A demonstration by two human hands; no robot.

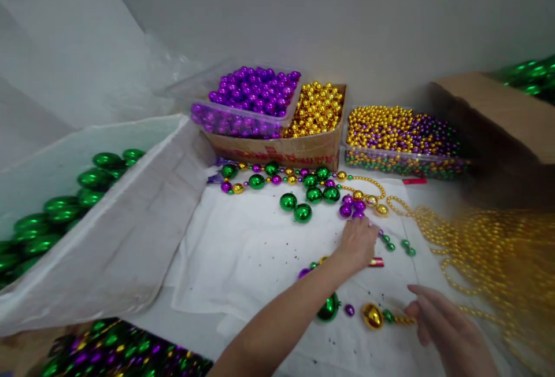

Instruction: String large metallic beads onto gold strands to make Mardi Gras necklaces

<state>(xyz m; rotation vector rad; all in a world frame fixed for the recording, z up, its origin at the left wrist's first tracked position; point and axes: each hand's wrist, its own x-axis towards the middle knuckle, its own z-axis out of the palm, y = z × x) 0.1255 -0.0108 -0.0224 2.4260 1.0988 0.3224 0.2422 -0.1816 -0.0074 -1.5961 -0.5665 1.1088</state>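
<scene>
My left hand [359,244] reaches across the white cloth [243,250]. Its fingers curl down beside a group of purple beads [352,206]; whatever lies under the fingertips is hidden. Just right of it are small green beads [387,243], and a red-and-gold tube [377,262] lies by the wrist. At lower right, my right hand [451,331] is slightly blurred, with fingers stretched out and apart, close to the end of a gold bead strand [403,320]. On that strand sit a green bead [388,315] and a large gold bead [373,315]. A loose purple bead [349,309] lies left of these, near a big green bead [328,307].
Behind stand a clear tub of purple beads [255,93], a cardboard box [269,150] with gold beads and a tray of mixed small beads [399,134]. A white bin [143,215] holds green beads at left. Gold bead chains [485,250] pile up at right beside a brown carton [498,111].
</scene>
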